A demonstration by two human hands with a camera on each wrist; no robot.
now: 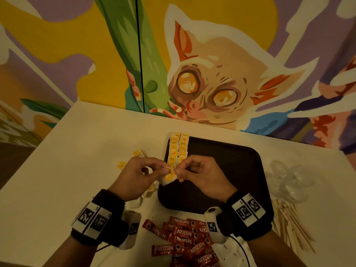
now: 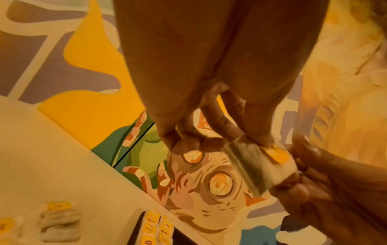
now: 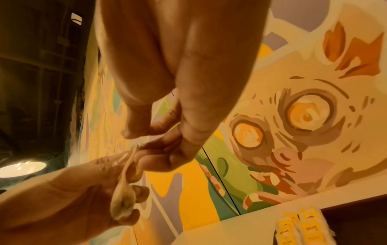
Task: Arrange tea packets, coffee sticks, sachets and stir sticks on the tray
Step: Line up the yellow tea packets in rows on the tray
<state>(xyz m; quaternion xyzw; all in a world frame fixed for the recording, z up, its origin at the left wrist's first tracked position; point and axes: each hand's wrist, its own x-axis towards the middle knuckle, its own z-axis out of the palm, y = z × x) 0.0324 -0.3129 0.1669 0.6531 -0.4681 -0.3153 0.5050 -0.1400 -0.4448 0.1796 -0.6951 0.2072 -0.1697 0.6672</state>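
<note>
Tea packet [image 1: 169, 177]: white with yellow label, pinched between left hand [image 1: 134, 176] and right hand [image 1: 204, 176], held above the near-left corner of the tray [image 1: 231, 170].
Tray: dark, on the table [image 1: 77, 151]; two columns of yellow tea packets [image 1: 178, 149] along its left edge.
Loose tea packets [image 1: 137, 153]: on the table left of the tray.
Coffee sticks [image 1: 183, 239]: red heap, near the table's front edge.
Stir sticks [image 1: 292, 222]: wooden, right of the tray.
Clear plastic [image 1: 290, 182]: beside the sticks; what it is cannot be told.
</note>
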